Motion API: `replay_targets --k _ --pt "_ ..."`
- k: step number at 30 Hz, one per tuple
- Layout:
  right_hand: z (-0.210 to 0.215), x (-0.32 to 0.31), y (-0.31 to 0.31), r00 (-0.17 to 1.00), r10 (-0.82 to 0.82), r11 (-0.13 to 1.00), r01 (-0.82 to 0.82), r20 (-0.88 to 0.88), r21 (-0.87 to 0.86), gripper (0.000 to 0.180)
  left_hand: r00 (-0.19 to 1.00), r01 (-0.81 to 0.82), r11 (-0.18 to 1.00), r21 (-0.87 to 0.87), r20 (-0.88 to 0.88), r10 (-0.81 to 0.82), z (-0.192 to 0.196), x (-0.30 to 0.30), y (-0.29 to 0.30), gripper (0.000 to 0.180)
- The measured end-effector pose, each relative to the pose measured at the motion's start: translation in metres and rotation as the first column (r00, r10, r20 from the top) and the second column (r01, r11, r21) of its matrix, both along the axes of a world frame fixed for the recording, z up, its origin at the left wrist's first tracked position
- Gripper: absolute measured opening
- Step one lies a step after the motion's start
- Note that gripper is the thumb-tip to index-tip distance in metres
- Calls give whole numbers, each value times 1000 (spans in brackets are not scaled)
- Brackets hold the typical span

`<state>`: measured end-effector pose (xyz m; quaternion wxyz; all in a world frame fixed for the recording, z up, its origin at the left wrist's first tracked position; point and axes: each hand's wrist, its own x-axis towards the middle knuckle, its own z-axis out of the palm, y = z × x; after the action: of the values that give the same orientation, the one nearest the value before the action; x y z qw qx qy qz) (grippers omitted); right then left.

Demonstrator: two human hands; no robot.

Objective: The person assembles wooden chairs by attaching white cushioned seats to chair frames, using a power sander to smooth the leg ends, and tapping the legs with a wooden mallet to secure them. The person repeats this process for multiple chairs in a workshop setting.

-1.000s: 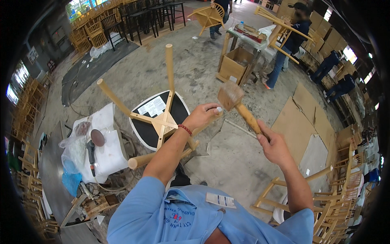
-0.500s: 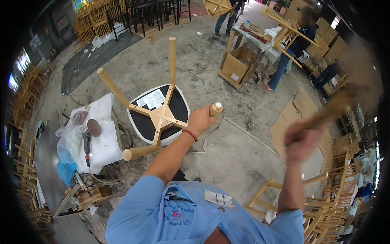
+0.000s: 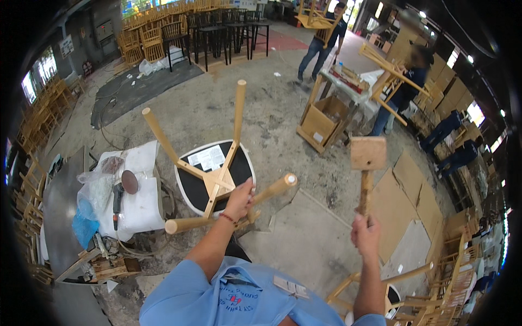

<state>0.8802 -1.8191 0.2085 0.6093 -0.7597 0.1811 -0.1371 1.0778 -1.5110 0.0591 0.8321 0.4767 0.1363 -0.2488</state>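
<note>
An upside-down wooden chair stands in front of me, its light legs pointing up around a black-bottomed, white-rimmed seat. A cross-shaped wooden brace spans the underside, beside a white label. My left hand, with a red bead bracelet at the wrist, is closed at the base of the near right leg, which has a white tip. Part of the grip is hidden by the hand itself. Off to the right, my right hand grips the handle of a wooden mallet, raised with its block head up and apart from the chair.
At left, a table bears white sheeting, plastic bags and a disc sander. Cardboard sheets lie on the floor at right. Another chair stands near my right arm. Farther off, people handle chairs beside a workbench.
My left hand has slid from the leg's tip down to its base. My right hand and the mallet, blurred before, have moved left and lower. The view has tilted up.
</note>
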Motion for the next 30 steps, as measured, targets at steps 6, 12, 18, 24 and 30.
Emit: replay_targets --k 6,12,18,24,30 --pt "-11 77 43 996 72 986 -64 -46 156 21 933 -246 957 -154 -305 190 -26 51 23 10" --pt "1 195 76 978 203 968 -194 -40 156 19 958 114 992 -56 270 -94 13 138 -1 21" --pt "19 306 117 960 243 958 -215 -140 189 25 576 218 867 448 659 -484 108 183 -28 23" --pt "14 366 139 958 244 951 -206 -149 229 29 308 342 694 634 622 -720 122 242 1 45" --pt "5 406 160 938 281 953 -249 -201 171 26 475 248 739 627 586 -657 113 261 19 42"
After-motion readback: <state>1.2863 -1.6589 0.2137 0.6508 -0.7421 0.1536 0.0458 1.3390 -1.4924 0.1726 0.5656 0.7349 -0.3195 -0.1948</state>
